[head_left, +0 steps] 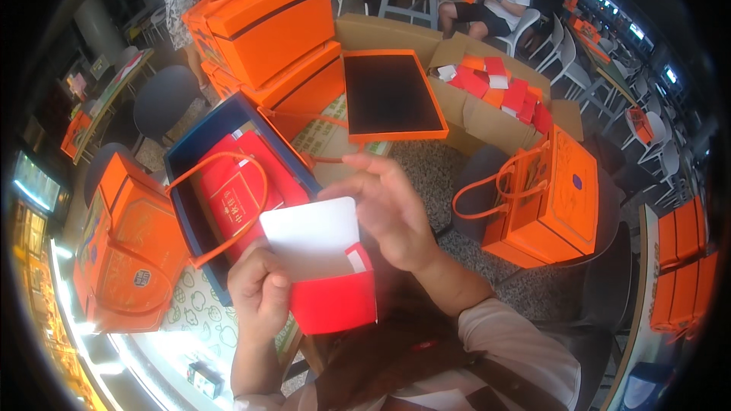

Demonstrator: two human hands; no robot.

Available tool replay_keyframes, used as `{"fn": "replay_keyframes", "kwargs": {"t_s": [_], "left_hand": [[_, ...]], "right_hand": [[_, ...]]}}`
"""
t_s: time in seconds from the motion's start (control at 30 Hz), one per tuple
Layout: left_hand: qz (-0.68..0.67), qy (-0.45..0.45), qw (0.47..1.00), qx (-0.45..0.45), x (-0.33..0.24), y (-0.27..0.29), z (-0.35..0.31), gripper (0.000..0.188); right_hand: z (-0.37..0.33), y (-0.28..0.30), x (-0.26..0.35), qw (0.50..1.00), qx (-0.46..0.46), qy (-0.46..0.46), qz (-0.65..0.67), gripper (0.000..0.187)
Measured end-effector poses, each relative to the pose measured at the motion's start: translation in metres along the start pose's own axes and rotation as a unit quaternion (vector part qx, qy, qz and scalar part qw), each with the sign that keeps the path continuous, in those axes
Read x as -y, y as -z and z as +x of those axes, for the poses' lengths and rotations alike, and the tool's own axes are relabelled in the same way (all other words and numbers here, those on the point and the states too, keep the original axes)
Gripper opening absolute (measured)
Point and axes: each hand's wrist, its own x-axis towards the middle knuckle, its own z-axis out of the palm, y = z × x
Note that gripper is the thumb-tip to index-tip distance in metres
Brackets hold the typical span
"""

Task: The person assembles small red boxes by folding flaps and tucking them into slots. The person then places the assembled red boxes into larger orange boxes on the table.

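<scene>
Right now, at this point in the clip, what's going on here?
A person's left hand holds a small red box, its white-lined flap standing open. Their right hand is raised at the flap's edge, fingers spread; whether it touches is hard to tell. Just beyond, an open dark-blue box holds red packages, and a cardboard carton farther off holds more red and white pieces.

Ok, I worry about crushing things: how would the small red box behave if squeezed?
The red box is probably light, since the left grip holds it up by one side. Its flat front and straight edges suggest fairly stiff card. The thin white flap likely bends easily, and with its top open the box may buckle.
</scene>
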Motion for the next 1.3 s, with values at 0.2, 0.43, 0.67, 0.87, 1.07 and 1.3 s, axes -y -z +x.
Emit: {"fn": "replay_keyframes", "kwargs": {"t_s": [0.2, 0.43, 0.67, 0.87, 1.07, 1.3], "left_hand": [[-0.051, 0.042, 0.997, 0.04, 0.002, -0.014, -0.006, 0.042], [-0.234, 0.148, 0.958, 0.079, -0.003, -0.03, -0.026, 0.07], [-0.195, 0.178, 0.955, 0.136, 0.015, -0.044, -0.02, 0.115], [-0.136, 0.236, 0.945, 0.181, 0.021, -0.04, -0.027, 0.094], [-0.089, 0.213, 0.954, 0.192, 0.025, -0.035, -0.025, 0.083], [-0.004, 0.187, 0.962, 0.197, 0.032, -0.038, -0.029, 0.083]], "right_hand": [[-0.005, 0.022, 0.012, 0.97, 0.035, -0.07, -0.229, 0.023], [-0.042, 0.025, 0.036, 0.955, 0.028, -0.07, -0.286, 0.015], [-0.054, 0.045, 0.027, 0.913, -0.016, 0.098, -0.395, 0.01], [-0.053, 0.058, 0.031, 0.939, 0.087, 0.077, -0.324, 0.032], [-0.051, 0.083, 0.031, 0.983, 0.131, -0.105, -0.077, 0.036], [-0.058, 0.075, 0.026, 0.949, 0.16, -0.27, -0.029, 0.055]]}}
